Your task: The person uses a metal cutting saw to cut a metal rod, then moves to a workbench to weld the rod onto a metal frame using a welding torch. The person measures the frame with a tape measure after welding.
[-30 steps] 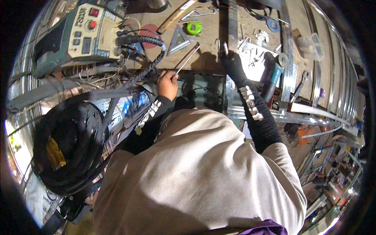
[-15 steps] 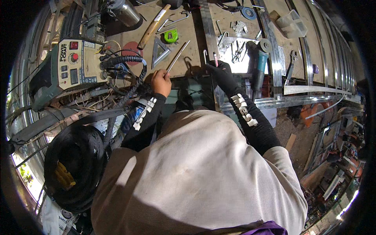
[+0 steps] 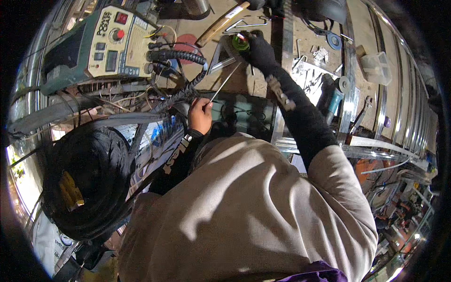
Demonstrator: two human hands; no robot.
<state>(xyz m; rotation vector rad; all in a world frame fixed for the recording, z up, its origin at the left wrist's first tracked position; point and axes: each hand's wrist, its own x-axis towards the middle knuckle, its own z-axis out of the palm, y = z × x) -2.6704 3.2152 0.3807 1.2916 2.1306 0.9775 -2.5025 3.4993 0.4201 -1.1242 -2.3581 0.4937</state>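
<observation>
My bare left hand [image 3: 200, 115] is closed round the lower end of a thin metal rod [image 3: 224, 84], which slants up and to the right over the bench edge. My black-gloved right hand [image 3: 260, 52] reaches over the bench to a green tape measure [image 3: 239, 43], its fingers against or just over it. A slim white-and-red marker [image 3: 241, 35] pokes out from the gloved fingers above the tape. Whether these fingers also grip the tape measure is hard to see. Beside it lies a metal set square [image 3: 220, 58], partly under the rod's line.
A wooden-handled hammer [image 3: 221, 26] and bent rods [image 3: 249, 23] lie beyond. At left stands a welding machine [image 3: 117, 47] with thick cables [image 3: 176, 56]. An angle grinder [image 3: 336, 98], an adjustable wrench [image 3: 362, 113] and a clear plastic container [image 3: 377, 68] are at right, among metal bars.
My right hand has moved forward and left, from the bench's near edge to the tape measure, with the marker still in it. My left hand keeps the rod. The view has shifted.
</observation>
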